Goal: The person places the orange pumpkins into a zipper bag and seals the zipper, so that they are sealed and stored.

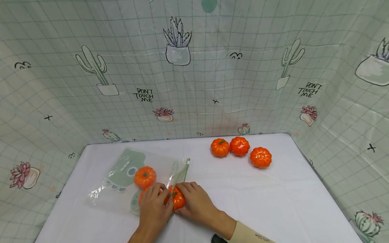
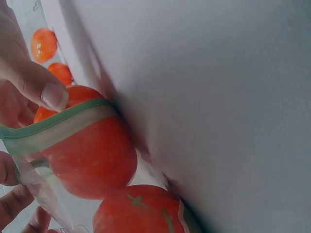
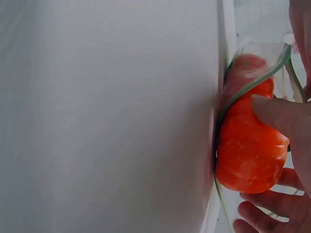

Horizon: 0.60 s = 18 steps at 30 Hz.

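Observation:
A clear zip bag (image 1: pixel 100 197) with a green printed figure lies flat on the table, its green-edged mouth facing right. Inside it sit an orange toy pumpkin (image 1: pixel 145 177) and another, mostly covered by my left hand (image 1: pixel 154 206). That hand holds the bag by its mouth, the thumb at the green rim (image 2: pixel 58 119). My right hand (image 1: pixel 196 204) grips a toy pumpkin (image 1: pixel 178 199) at the mouth, with thumb on one side and fingers on the other. In the right wrist view, this pumpkin (image 3: pixel 250 155) stands partly against the green edge.
Three more toy pumpkins stand at the back right: one with a green stem (image 1: pixel 220 147), one beside it (image 1: pixel 240 146) and one further right (image 1: pixel 260 157). A white cloth covers the table (image 1: pixel 273 206). Behind rises a grid-patterned curtain (image 1: pixel 212 77) with cactus drawings.

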Each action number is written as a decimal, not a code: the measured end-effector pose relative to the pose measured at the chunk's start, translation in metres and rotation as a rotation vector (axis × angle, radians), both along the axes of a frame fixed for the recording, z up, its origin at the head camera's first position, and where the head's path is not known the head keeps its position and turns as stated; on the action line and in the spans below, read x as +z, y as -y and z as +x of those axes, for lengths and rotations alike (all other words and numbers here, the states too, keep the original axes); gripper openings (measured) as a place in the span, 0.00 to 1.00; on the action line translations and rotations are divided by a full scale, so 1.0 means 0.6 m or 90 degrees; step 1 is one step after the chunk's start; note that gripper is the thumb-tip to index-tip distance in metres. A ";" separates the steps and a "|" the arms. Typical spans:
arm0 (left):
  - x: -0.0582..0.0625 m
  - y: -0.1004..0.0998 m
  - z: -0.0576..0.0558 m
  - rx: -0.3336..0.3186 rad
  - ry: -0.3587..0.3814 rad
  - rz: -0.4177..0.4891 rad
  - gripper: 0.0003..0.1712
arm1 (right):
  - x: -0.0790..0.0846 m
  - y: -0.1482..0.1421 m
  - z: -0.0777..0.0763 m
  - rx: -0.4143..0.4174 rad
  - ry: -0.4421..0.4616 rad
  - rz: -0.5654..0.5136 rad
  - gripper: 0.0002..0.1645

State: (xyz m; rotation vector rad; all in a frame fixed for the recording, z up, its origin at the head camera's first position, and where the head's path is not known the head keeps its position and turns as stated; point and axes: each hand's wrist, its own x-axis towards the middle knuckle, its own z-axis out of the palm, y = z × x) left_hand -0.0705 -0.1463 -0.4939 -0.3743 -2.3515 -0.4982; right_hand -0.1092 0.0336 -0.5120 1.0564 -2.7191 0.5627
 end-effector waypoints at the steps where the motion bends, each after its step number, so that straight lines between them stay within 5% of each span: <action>1: 0.000 0.001 0.000 0.001 0.000 0.001 0.08 | 0.000 0.000 0.001 0.001 0.001 0.000 0.45; 18: 0.004 -0.001 -0.001 0.007 -0.020 0.016 0.07 | 0.010 0.018 0.000 0.013 -0.044 0.011 0.37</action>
